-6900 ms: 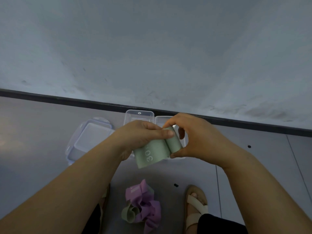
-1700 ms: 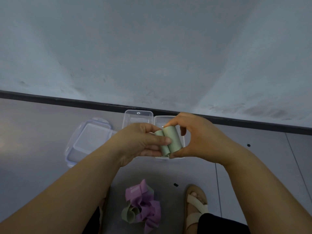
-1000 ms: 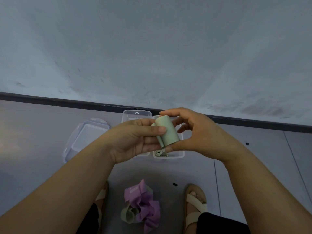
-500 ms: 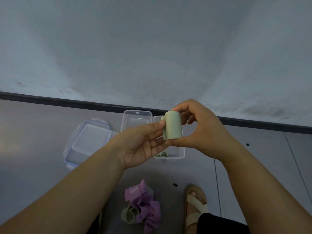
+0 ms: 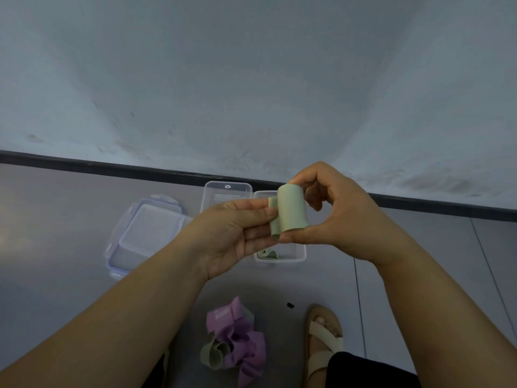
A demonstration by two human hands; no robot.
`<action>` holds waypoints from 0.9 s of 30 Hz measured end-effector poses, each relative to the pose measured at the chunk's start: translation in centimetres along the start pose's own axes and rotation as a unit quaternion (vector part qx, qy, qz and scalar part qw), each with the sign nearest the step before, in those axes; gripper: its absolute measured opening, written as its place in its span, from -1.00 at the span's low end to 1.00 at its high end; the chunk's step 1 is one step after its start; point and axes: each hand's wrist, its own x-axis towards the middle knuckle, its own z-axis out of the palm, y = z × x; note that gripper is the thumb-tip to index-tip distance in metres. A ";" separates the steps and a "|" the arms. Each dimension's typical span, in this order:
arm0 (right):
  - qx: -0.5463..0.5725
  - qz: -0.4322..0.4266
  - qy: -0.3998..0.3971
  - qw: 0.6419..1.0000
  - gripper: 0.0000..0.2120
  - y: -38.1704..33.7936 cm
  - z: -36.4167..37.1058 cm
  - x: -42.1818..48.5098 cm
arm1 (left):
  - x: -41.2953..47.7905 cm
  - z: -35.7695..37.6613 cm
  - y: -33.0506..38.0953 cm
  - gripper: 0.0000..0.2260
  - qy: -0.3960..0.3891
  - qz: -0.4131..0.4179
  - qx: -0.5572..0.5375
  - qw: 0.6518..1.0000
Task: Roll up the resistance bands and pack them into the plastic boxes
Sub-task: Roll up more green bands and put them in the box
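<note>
A pale green resistance band (image 5: 291, 210), rolled into a short upright cylinder, is held in the air in front of me. My right hand (image 5: 340, 217) pinches the roll between forefinger on top and thumb underneath. My left hand (image 5: 232, 233) lies palm up with straight fingers touching the roll's loose end on the left side. Below the hands, a small clear plastic box (image 5: 299, 254) on the floor holds another rolled green band (image 5: 267, 253). A second clear box (image 5: 227, 193) stands to its left.
A larger clear lid with blue clips (image 5: 142, 233) lies on the grey floor at the left. A heap of loose purple and green bands (image 5: 235, 341) sits near my sandalled foot (image 5: 321, 337). A dark skirting strip (image 5: 98, 166) and the wall run behind the boxes.
The green band went from half unrolled to a tight roll. My right hand turned the roll upright and lifted it a little, and my left hand's fingers straightened against its side.
</note>
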 end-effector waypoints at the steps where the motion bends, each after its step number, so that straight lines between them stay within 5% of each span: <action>1: -0.007 0.002 -0.004 1.000 -0.51 0.0 0.0 0.0 | 0.0 -0.1 0.0 -0.73 0.000 0.003 0.002 1.000; 7: -0.080 -0.014 -0.012 0.997 -0.51 0.2 0.3 0.1 | 0.0 -0.2 -0.1 -0.84 0.016 0.015 0.021 1.000; 12: -0.156 -0.038 -0.009 0.987 -0.54 0.6 0.9 0.3 | 0.1 0.0 -0.6 -0.58 0.010 0.031 0.066 0.997; 17: -0.205 -0.045 0.018 0.978 -0.54 1.1 2.1 0.7 | 0.4 0.1 -1.0 -0.59 0.042 0.055 0.086 0.994; 23: -0.173 0.008 -0.033 0.984 -0.42 1.2 2.1 0.8 | 0.8 -0.4 -1.1 -0.70 0.056 0.078 0.111 0.989; 27: -0.085 0.049 -0.051 0.994 -0.67 1.1 1.3 0.6 | 0.7 -0.5 -1.2 -0.78 0.092 0.139 0.271 0.948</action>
